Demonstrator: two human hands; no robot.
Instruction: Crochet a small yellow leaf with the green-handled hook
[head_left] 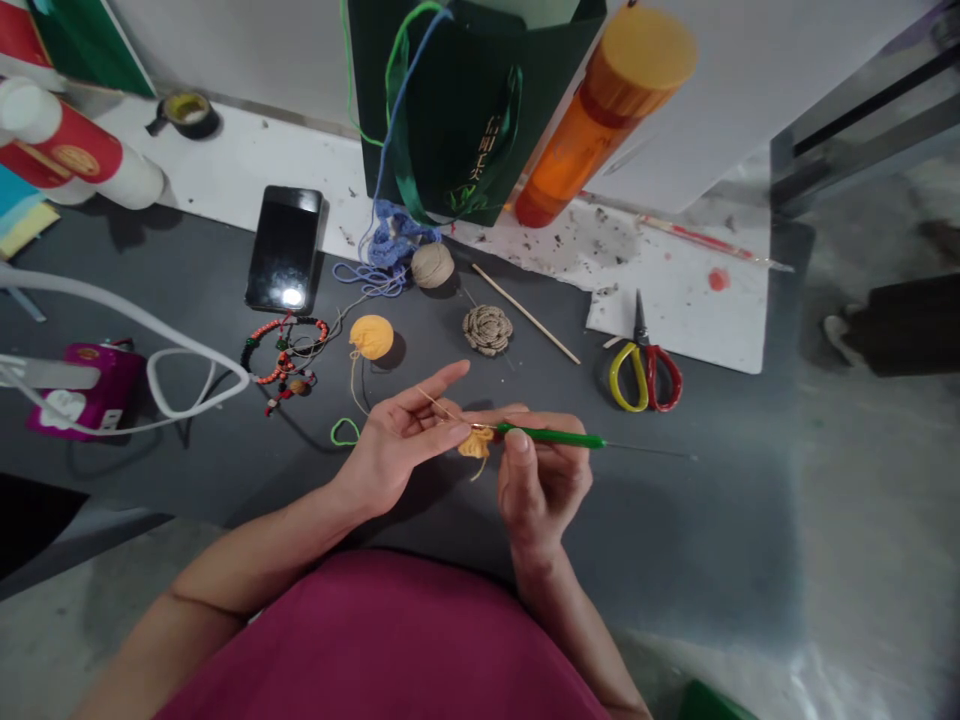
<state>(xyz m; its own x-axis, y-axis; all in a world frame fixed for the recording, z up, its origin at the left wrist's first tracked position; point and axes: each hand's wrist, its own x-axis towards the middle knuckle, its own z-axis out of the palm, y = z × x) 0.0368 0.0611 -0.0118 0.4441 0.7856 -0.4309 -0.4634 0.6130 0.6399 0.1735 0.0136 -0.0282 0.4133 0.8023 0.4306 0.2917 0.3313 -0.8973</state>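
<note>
A small piece of yellow crochet work (476, 443) is pinched between the thumb and fingers of my left hand (397, 440), whose index finger stretches out with yarn running over it. My right hand (546, 475) grips a green-handled crochet hook (559, 437), its tip meeting the yellow piece at my left fingertips. The hook's thin metal end points off to the right. From the left hand, yarn leads back to a yellow yarn ball (372, 338). Beyond my hands lies a beige crocheted flower (487, 330).
Scissors (646, 370) and a wooden stick (525, 313) lie past my right hand. A beige yarn ball (433, 265), blue yarn (394, 240), a beaded bracelet (285, 355) and a phone (285, 248) are further back. A dark green bag (450, 110) and an orange bottle (600, 115) stand behind.
</note>
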